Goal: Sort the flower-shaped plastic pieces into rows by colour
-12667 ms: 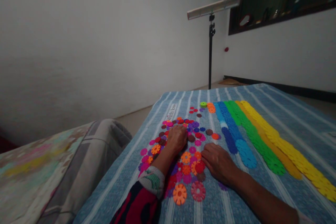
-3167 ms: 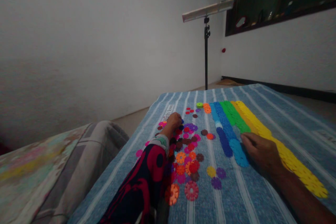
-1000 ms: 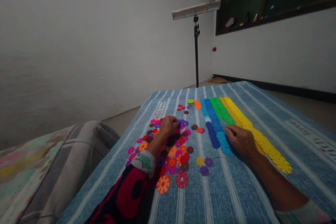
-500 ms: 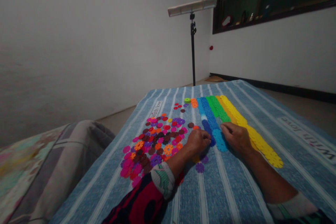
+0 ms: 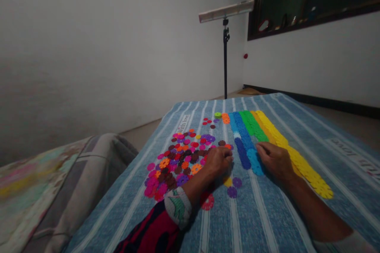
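A loose heap of flat plastic flower discs (image 5: 178,160), pink, purple, orange, red and brown, lies on a blue striped towel (image 5: 267,221). My left hand (image 5: 219,160) rests curled at the heap's right edge, fingers closed over the discs; what it holds is hidden. To the right run sorted rows of discs: dark blue (image 5: 242,142), green (image 5: 252,124) and yellow (image 5: 297,158). My right hand (image 5: 274,160) lies over the near end of the green row, beside the light blue discs (image 5: 255,164), its fingers bent down onto them.
A yellow disc (image 5: 227,182), two purple discs (image 5: 234,187) and a red disc (image 5: 208,201) lie loose near my left wrist. A folded blanket (image 5: 68,189) sits to the left. A light bar on a stand (image 5: 225,47) stands by the wall.
My left hand went from the far side of the heap over to the blue row, then drew back a little left. My right hand stayed at the rows.
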`<action>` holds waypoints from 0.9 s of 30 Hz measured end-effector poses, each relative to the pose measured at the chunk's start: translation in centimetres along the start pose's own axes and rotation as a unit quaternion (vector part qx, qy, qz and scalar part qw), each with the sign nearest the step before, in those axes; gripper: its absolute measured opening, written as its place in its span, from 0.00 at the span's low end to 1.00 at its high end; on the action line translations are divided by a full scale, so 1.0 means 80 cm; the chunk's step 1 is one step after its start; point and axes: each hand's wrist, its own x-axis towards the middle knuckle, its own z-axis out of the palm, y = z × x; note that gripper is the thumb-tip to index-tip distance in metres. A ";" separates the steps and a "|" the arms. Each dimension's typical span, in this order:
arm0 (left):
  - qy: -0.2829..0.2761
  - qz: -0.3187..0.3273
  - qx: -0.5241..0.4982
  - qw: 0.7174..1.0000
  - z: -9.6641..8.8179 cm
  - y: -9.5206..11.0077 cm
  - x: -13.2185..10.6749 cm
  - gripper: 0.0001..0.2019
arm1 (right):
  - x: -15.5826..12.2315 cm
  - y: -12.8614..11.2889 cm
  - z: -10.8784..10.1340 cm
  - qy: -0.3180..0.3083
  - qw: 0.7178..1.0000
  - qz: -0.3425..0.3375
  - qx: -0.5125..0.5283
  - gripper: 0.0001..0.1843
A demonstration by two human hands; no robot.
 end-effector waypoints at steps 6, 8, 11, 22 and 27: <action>0.045 -0.002 0.059 0.997 -0.070 -0.045 -0.032 0.10 | -0.010 -0.015 0.005 0.010 0.993 -0.120 -0.011 0.19; 0.083 -0.042 0.059 0.994 -0.098 -0.070 -0.042 0.10 | -0.015 -0.023 0.008 0.011 0.987 -0.162 -0.007 0.19; 0.171 -0.117 0.053 0.977 -0.139 -0.114 -0.057 0.11 | -0.022 -0.035 0.011 0.010 0.977 -0.212 0.004 0.17; 0.271 -0.248 0.122 0.922 -0.169 -0.194 -0.105 0.09 | -0.045 -0.086 0.012 -0.032 0.951 -0.302 0.053 0.16; 0.269 -0.214 0.020 0.939 -0.159 -0.204 -0.104 0.09 | -0.050 -0.094 0.011 -0.044 0.944 -0.321 0.063 0.16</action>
